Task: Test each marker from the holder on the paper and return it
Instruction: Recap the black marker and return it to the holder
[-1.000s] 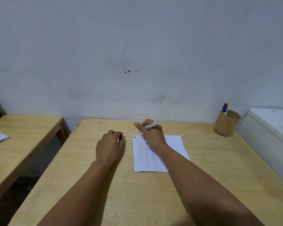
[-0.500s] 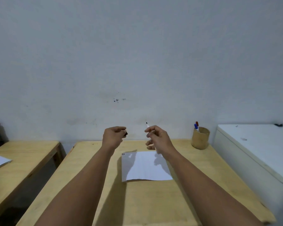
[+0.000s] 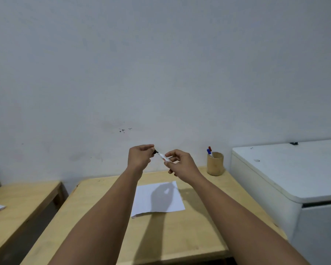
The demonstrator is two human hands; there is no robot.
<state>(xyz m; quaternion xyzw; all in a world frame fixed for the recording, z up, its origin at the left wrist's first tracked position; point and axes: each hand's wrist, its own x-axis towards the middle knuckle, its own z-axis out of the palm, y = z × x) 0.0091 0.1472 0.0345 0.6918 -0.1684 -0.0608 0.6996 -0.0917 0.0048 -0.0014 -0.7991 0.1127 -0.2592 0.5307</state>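
both forearms reach out from the near edge and are raised above the wooden bench point(image 3: 199, 226), with the hands meeting in the air in front of the wall. the left hand point(image 3: 139, 156) is curled, its fingers point(image 3: 148, 147) pinched shut on a small black cap point(image 3: 156, 152) held at the marker's tip. the right hand point(image 3: 182, 165) has its fingers point(image 3: 171, 153) closed around the white marker point(image 3: 163, 157), which slants up and left toward the cap; cap and tip are touching or all but touching, i cannot tell which. below the hands a white sheet of paper point(image 3: 159, 199) lies flat on the bench, shaded by the hands. the round brown holder point(image 3: 215, 163) stands at the far right corner of the bench, just beside a white cabinet point(image 3: 294, 178), with a blue marker point(image 3: 209, 152) and a red marker point(image 3: 210, 148) sticking out of it. a second bench point(image 3: 17, 203) sits to the left.
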